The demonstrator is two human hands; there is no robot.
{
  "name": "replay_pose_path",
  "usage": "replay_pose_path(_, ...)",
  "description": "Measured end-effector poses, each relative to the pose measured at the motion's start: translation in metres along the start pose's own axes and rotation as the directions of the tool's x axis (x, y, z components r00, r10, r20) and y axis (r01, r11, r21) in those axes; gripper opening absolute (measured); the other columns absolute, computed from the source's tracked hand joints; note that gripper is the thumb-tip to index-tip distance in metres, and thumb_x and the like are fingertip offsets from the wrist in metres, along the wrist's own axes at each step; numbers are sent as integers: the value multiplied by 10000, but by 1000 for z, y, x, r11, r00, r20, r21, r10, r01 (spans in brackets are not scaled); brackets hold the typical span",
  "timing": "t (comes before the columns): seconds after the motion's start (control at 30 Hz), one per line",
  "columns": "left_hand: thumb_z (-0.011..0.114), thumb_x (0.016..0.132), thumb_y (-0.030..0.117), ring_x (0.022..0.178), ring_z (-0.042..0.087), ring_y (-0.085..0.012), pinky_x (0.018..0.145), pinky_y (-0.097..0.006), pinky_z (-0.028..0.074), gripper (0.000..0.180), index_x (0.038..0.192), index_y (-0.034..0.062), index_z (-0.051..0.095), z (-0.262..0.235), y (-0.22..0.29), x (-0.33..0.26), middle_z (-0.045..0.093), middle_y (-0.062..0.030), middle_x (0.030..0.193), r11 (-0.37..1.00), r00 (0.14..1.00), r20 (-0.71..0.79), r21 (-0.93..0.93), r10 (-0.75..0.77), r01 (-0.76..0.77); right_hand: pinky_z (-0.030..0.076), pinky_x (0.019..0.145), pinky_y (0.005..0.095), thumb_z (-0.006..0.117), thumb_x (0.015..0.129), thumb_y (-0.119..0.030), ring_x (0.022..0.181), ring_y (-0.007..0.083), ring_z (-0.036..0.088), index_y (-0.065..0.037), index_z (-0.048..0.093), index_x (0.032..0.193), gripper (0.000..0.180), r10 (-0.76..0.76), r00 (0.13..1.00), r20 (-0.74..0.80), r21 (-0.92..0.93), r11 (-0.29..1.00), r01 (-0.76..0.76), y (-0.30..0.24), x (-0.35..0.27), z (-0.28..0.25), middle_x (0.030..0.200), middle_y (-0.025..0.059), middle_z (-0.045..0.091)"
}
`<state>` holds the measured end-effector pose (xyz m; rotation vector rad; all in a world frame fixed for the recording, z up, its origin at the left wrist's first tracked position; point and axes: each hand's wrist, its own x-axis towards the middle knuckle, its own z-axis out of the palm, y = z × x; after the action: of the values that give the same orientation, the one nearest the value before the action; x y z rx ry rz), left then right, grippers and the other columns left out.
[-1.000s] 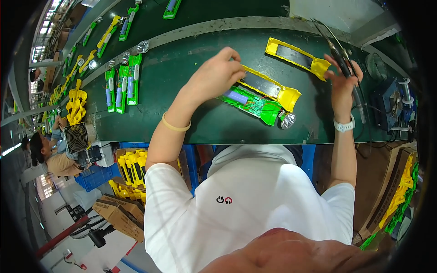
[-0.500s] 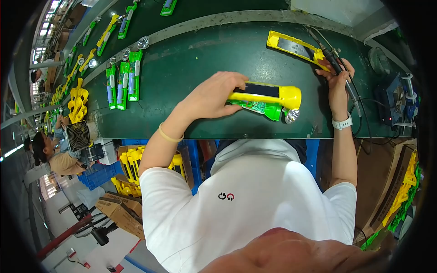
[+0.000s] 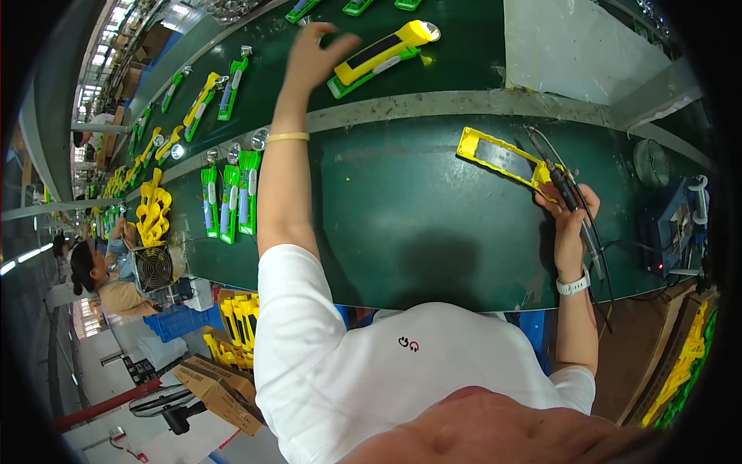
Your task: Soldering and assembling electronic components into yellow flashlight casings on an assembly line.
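My left hand (image 3: 313, 52) is stretched far out over the upper green belt, fingers spread, holding nothing. Just right of it lies a yellow and green flashlight assembly (image 3: 379, 56) on that belt. My right hand (image 3: 570, 210) is closed on a thin soldering iron (image 3: 558, 179) with a black cable. Its tip rests at the near end of a yellow flashlight shell (image 3: 498, 155) lying on the green work table (image 3: 402, 224).
Three green flashlight halves (image 3: 229, 197) lie side by side at the table's left. More yellow and green parts (image 3: 202, 99) ride the belt. A blue soldering station (image 3: 674, 226) stands at right, a small fan (image 3: 154, 267) and another person (image 3: 100, 271) at left.
My left hand carried the yellow and green flashlight assembly from the table up onto the far belt and let it go. My right hand stayed with the iron at the yellow shell.
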<state>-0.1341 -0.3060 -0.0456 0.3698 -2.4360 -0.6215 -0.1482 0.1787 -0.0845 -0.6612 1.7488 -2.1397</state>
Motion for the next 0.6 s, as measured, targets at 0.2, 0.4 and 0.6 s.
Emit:
replay_pose_path(0.2,753,676,359,964,587,-329,789,-418,475,667,1119,17,389,-32,-39,-20,581,-234,1002,730,870,-32,529,-492,432,454,918,434,415,924,-463,1092,301,543,-60,269,1211,516,5,999,33,44,999,-6,-4,6,1,1189,212,491)
replay_pose_path(0.4,762,651,190,936,597,-328,830,-374,477,570,1141,34,515,-54,47,-117,599,-171,1058,980,981,73,104,-179,172,457,919,409,373,953,-411,1086,267,555,-75,267,1230,448,25,1000,-7,120,992,-24,-2,5,-3,1156,183,528)
replay_pose_path(0.6,767,644,219,1113,508,-306,978,-468,343,539,1114,72,549,-24,165,-217,576,-119,1111,935,877,323,-95,355,-343,459,740,258,342,972,-389,1017,217,595,-65,300,1225,413,189,975,120,133,970,-205,-5,2,28,1061,153,589)
